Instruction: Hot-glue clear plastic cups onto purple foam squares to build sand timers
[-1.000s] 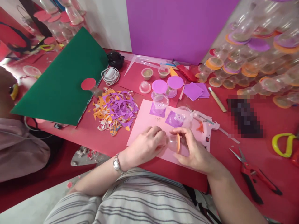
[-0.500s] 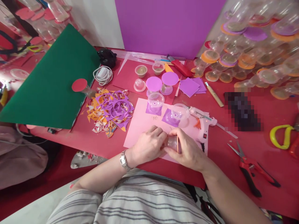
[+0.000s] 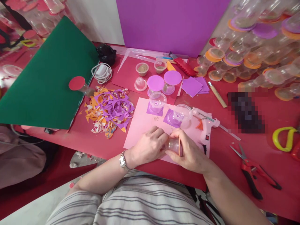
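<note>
Between my two hands, low over a pink sheet (image 3: 137, 125), is a small clear plastic cup (image 3: 173, 144) lying sideways, with an orange disc on its right end. My right hand (image 3: 191, 153) wraps round the cup and its disc end. Closed at the cup's other end is my left hand (image 3: 150, 145), its fingertips partly hidden. Just beyond, two clear cup pieces (image 3: 157, 100) (image 3: 182, 113) stand on purple paper squares. A white glue gun (image 3: 206, 125) lies to the right on the pink sheet.
Purple and orange paper scraps (image 3: 114, 107) are heaped left of the sheet, beside a leaning green board (image 3: 49, 78). Red-handled pruning shears (image 3: 254, 172), a wooden-handled knife (image 3: 217, 94) and yellow-handled scissors (image 3: 283, 139) lie right. Many joined cups (image 3: 248, 59) are stacked at the back right.
The view has shifted slightly. Both hands keep their hold on the cup, with hardly any visible movement.
</note>
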Demonstrator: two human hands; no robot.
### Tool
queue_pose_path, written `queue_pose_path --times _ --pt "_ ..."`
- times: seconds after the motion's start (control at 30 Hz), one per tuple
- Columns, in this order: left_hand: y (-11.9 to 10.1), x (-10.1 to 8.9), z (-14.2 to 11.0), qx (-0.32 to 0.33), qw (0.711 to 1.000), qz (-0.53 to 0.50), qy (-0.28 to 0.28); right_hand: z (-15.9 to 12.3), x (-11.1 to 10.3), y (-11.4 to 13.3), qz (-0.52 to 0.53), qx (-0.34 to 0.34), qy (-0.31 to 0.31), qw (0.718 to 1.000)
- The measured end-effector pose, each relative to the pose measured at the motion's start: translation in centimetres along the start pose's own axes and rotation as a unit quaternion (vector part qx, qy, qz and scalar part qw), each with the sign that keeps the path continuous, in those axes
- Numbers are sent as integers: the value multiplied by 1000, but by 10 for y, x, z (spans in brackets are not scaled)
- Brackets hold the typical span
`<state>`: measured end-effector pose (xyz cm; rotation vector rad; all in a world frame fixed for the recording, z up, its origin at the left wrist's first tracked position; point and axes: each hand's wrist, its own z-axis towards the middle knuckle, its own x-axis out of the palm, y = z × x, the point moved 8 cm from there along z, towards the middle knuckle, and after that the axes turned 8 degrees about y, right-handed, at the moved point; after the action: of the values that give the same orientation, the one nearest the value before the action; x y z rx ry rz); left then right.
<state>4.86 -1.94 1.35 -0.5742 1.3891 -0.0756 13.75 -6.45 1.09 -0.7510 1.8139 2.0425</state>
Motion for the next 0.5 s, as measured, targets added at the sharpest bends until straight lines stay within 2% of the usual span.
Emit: queue_pose_path --times 0.2,0.33,0.43,0.5 --pt "3 -3 0 0 1000 -25 -7 2 -7 4 -4 -8 -24 1000" --pt "6 -9 2 -29 993 -113 -22 3 -14 10 -1 -45 -72 996" --pt "2 -20 1 -8 983 -178 -44 -4 -29 25 -16 -74 -141 987" --pt "-1 -32 -1 21 980 -185 -68 -12 -48 37 -34 -73 -177 981"
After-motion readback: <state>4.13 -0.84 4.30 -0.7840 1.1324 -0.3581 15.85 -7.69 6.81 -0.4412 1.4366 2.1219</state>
